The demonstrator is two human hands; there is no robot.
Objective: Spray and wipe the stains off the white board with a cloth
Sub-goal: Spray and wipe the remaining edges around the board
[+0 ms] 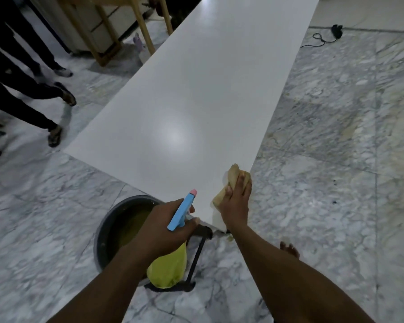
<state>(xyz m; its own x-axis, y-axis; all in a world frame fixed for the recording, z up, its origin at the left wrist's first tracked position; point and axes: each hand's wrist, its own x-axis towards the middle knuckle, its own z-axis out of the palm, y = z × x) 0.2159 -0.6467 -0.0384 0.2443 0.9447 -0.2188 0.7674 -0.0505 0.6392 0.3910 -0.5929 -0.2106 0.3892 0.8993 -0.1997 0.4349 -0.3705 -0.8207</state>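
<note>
A long white board [196, 94] stretches away from me over a marble floor, its near corner just in front of my hands. My right hand [237, 201] presses a tan cloth [231, 177] flat on the board's near right corner. My left hand [170, 227] grips a spray bottle [170, 269] with a yellow body, blue trigger head and pink nozzle, held just below the board's near edge with the nozzle aimed toward the board. No stains show on the visible surface.
A dark round basin [117, 227] with murky liquid sits on the floor under my left hand. A black stand leg [196, 257] supports the board. Legs of people [28, 89] stand at left. Wooden furniture [117, 26] is far left; a black cable [320, 38] lies far right.
</note>
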